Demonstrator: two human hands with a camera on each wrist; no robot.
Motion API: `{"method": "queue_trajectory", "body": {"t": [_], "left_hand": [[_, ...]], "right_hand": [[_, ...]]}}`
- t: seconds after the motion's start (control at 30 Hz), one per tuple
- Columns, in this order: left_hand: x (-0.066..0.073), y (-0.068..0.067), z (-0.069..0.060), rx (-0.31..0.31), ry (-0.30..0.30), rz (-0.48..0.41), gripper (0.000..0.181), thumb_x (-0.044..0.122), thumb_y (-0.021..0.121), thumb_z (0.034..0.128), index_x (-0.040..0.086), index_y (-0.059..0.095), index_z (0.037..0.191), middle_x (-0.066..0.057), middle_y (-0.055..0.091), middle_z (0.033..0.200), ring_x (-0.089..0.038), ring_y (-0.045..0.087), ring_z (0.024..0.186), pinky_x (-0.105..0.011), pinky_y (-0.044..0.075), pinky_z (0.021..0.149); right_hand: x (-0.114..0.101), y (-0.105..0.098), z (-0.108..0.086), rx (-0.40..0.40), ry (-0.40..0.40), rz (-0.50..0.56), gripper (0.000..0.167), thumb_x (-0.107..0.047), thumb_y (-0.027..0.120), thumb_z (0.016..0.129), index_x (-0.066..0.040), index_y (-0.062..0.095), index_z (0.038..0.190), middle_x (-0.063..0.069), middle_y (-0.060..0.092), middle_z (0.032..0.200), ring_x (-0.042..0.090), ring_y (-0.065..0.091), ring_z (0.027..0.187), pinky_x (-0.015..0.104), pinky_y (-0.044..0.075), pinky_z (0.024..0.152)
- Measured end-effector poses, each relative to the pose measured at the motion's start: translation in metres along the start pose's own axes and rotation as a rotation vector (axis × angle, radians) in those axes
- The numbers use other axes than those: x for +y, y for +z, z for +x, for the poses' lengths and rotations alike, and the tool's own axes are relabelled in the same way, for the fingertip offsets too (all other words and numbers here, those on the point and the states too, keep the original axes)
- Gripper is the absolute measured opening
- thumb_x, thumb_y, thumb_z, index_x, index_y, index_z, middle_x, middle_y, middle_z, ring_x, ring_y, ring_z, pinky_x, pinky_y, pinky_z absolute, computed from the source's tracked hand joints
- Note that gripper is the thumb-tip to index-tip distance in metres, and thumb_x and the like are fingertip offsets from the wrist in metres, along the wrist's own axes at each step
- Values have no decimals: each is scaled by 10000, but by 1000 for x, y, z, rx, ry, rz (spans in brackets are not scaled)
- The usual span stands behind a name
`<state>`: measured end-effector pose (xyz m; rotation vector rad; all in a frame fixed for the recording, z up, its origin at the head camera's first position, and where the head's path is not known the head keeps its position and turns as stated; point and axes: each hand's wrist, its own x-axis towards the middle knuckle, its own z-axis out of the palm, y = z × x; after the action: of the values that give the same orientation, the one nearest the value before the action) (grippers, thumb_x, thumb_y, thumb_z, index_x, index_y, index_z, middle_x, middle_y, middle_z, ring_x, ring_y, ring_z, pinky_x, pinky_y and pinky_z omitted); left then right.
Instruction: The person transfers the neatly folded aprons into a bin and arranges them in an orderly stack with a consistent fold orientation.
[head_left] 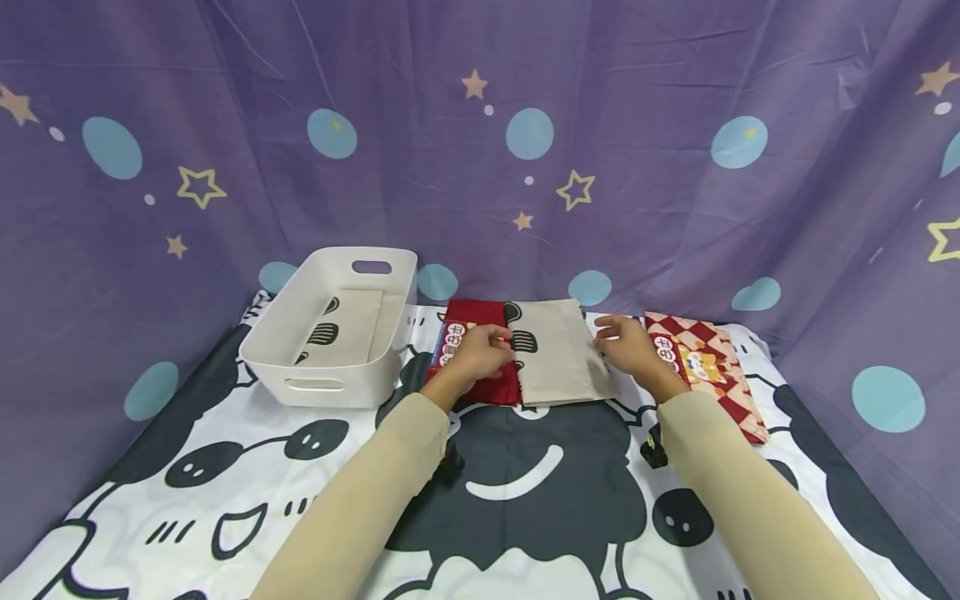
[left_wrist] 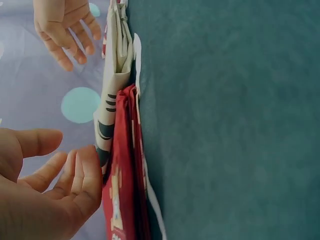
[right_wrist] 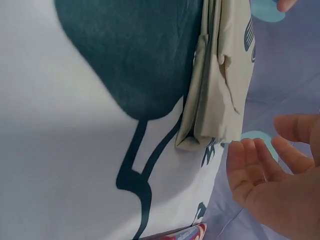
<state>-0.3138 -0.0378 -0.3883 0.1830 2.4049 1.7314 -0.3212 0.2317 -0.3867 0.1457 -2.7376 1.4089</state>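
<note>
A folded beige cloth (head_left: 562, 354) with black printed shapes lies in the middle, its left edge over a folded red cloth (head_left: 498, 390). My left hand (head_left: 480, 354) is above the red cloth, with loosely bent fingers at the beige cloth's left edge. In the left wrist view its thumb stands apart from the fingers, and nothing is between them. Beside the beige cloth's right edge is my right hand (head_left: 628, 346), fingers loosely bent and holding nothing. The right wrist view shows its fingertips (right_wrist: 237, 147) close by the cloth's corner; whether they touch it I cannot tell.
At the left stands a white plastic basket (head_left: 258, 346) with a folded beige cloth (head_left: 352, 329) inside. A folded red-and-pink checked cloth (head_left: 716, 358) lies at the right. Behind the sheep-print table cover (head_left: 517, 500) hangs a purple curtain (head_left: 450, 50).
</note>
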Motion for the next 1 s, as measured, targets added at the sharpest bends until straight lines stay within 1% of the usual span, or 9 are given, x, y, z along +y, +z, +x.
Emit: {"method": "queue_trajectory", "body": {"t": [0.13, 0.3, 0.37, 0.47, 0.5, 0.6, 0.77, 0.9, 1.0], "left_hand": [[-2, 4, 4, -13, -62, -55, 402, -14, 656, 931, -34, 590, 1327, -122, 653, 1057, -253, 648, 896, -387, 617, 716], [-4, 8, 8, -14, -121, -122, 399, -35, 627, 936, -36, 569, 1331, -167, 628, 1194, -212, 603, 790, -354, 615, 691], [-5, 10, 9, -16, -143, -152, 410, -42, 615, 936, -42, 558, 1342, -174, 607, 1161, -201, 582, 762, -344, 616, 682], [-5, 12, 10, -25, -173, -177, 426, -38, 610, 936, -48, 543, 1356, -126, 576, 1038, -187, 565, 735, -330, 617, 662], [-6, 13, 10, -28, -183, -182, 430, -38, 610, 938, -50, 536, 1361, -122, 562, 963, -187, 565, 730, -329, 618, 658], [-7, 15, 10, -22, -203, -191, 429, -40, 616, 943, -59, 525, 1362, -104, 554, 914, -193, 581, 715, -332, 621, 646], [-8, 17, 10, -12, -222, -217, 416, -52, 609, 950, -76, 521, 1356, -142, 593, 944, -213, 632, 696, -348, 624, 648], [-9, 19, 11, -4, -225, -239, 433, -62, 613, 948, -62, 543, 1375, -150, 616, 957, -215, 648, 704, -349, 624, 646], [-9, 20, 11, 11, -223, -249, 427, -66, 620, 939, -49, 569, 1362, -131, 610, 934, -213, 631, 727, -359, 626, 658]], "right_hand": [[2, -2, 1, -34, 57, 8, 422, -21, 573, 982, 133, 521, 1371, 335, 608, 1286, 336, 629, 1083, 251, 543, 736], [5, -2, 2, -64, 91, -28, 450, -70, 575, 986, 135, 508, 1381, 341, 592, 1303, 340, 624, 1102, 295, 546, 790], [6, -1, 2, -69, 102, -36, 456, -70, 573, 981, 136, 504, 1381, 344, 588, 1303, 340, 626, 1089, 300, 544, 788], [9, 0, 2, -71, 122, -48, 455, -57, 577, 967, 140, 503, 1370, 339, 599, 1273, 306, 639, 1005, 291, 541, 748], [10, 1, 2, -70, 131, -52, 455, -54, 579, 962, 140, 507, 1367, 327, 609, 1252, 288, 641, 966, 285, 536, 728], [13, 2, 2, -73, 146, -56, 455, -44, 584, 948, 156, 512, 1351, 288, 639, 1156, 219, 631, 839, 269, 522, 670], [18, 4, 4, -61, 167, -15, 446, -6, 583, 922, 168, 532, 1330, 173, 631, 970, 115, 568, 679, 233, 490, 585], [21, 2, 6, -47, 204, 74, 437, 29, 561, 915, 173, 529, 1326, 76, 575, 790, 84, 526, 603, 214, 466, 534], [22, 1, 6, -51, 256, 147, 420, 27, 551, 938, 162, 518, 1335, 28, 529, 734, 83, 512, 602, 207, 471, 535]]}}
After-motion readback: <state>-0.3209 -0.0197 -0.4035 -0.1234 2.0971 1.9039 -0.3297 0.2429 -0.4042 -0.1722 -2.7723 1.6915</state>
